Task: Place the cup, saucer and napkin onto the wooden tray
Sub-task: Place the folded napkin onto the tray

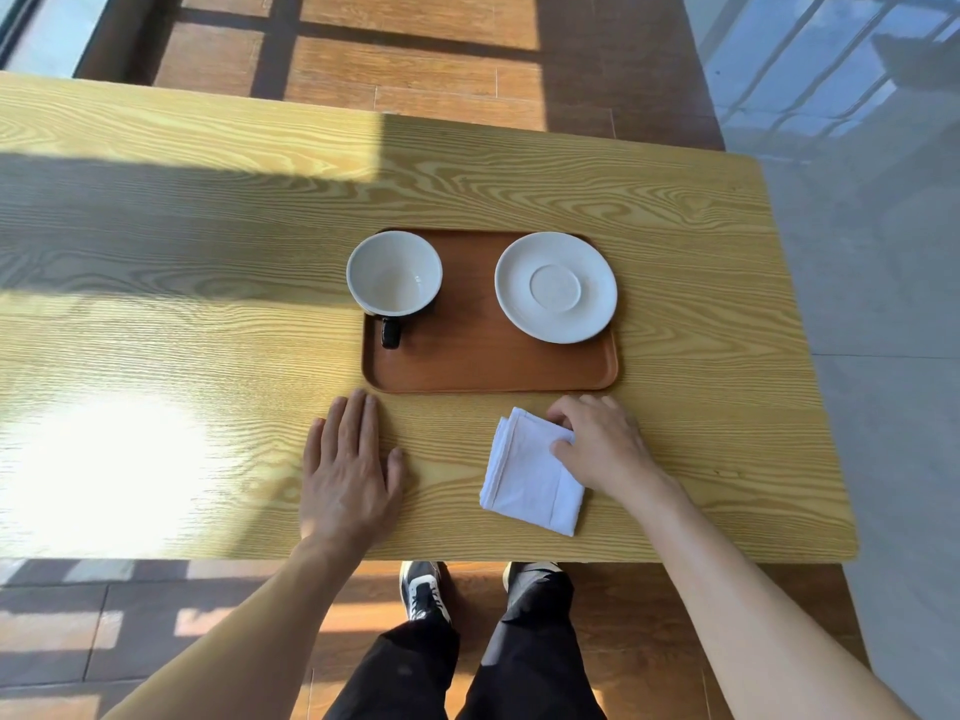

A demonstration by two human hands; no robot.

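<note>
A brown wooden tray (pixel 483 361) lies on the table. On its left part stands a cup (pixel 394 275), white inside with a black handle pointing toward me. A white saucer (pixel 556 286) rests on the tray's right part. A folded white napkin (pixel 530 475) lies on the table just in front of the tray's right corner. My right hand (pixel 602 444) pinches the napkin's far right corner between thumb and fingers. My left hand (pixel 348 470) lies flat on the table, fingers apart, just in front of the tray's left corner, holding nothing.
The light wooden table (pixel 156 252) has a bright sun patch at the front left. Its front edge runs just behind my forearms, its right edge past the tray. My legs and shoes (pixel 423 589) stand on the floor below.
</note>
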